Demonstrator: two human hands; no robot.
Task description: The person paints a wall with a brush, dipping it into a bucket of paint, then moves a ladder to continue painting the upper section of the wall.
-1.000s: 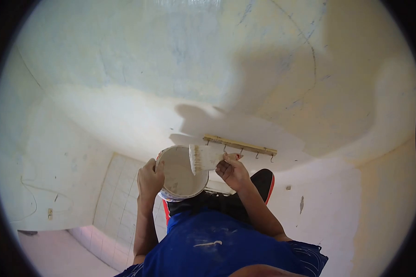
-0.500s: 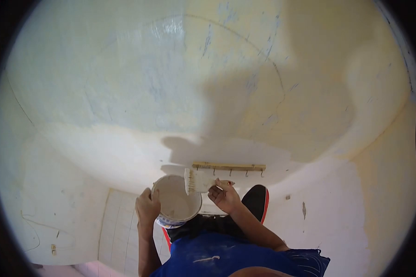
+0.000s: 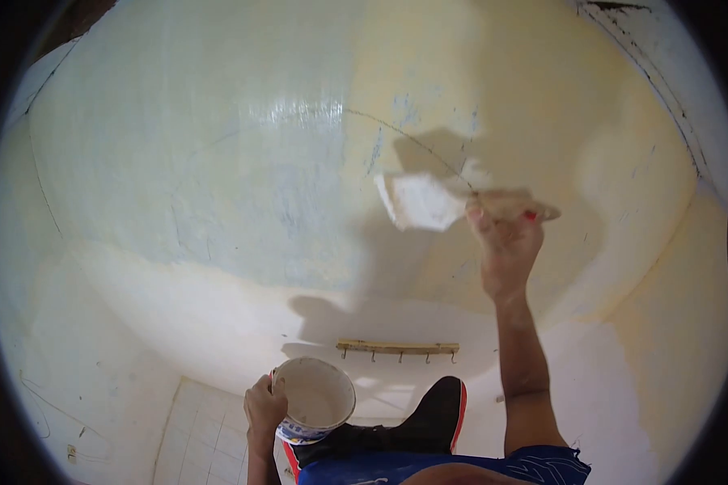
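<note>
My right hand (image 3: 510,234) is raised in front of the wall, its fingers wrapped round the wooden handle of a wide paintbrush (image 3: 422,202). The brush is smeared with white and its bristles point left, close before the yellowish wall (image 3: 429,73). Low on the left, my left hand (image 3: 265,404) grips the rim of a paint bucket (image 3: 351,396), thumb over the edge. Whitish paint shows inside the bucket. A wet, shiny streak (image 3: 291,111) lies on the wall's grey-green painted part, left of the brush.
A wooden hook rail (image 3: 398,347) with several hooks is fixed low on the white part of the wall. My shadow falls across the wall. Floor tiles (image 3: 198,428) show at lower left, and a loose cable (image 3: 44,396) hangs on the left wall.
My right hand has lifted the paintbrush from over the bucket up and to the right, in front of the wall. My left hand still holds the bucket; the view has tilted upward.
</note>
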